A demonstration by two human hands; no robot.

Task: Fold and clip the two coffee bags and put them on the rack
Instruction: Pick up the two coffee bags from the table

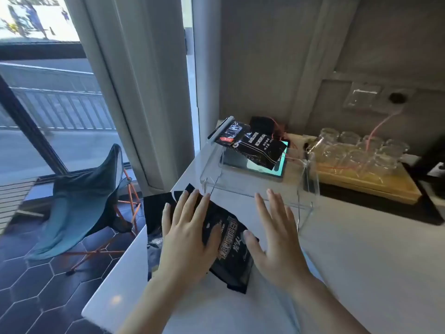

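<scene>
1. The near coffee bag point(231, 247) lies flat on the white table point(361, 261), just in front of the clear rack point(260, 179). Its far end reaches toward the rack's front edge; whether that end is already folded cannot be told.
2. The left hand point(190, 237) rests flat on this bag with the fingers spread and straight, pressing it down.
3. The right hand point(277, 239) is spread open beside the bag on the side away from the window; the thumb touches the bag's edge and the fingers pinch nothing.
4. The second coffee bag point(257, 145) lies on top of the rack, at its far end, with a clip-like bar along its far edge.
5. Beyond the rack on its right side stands a wooden tray point(375, 186) of glass cups point(356, 150).
6. Step in hand, as judged: flattening the near bag ahead of folding its open end.
7. The next move calls for pinching the bag's rack-side end with both hands, rolling it over evenly, and holding the fold with one hand while the other fetches a clip. No loose clip is visible.
</scene>
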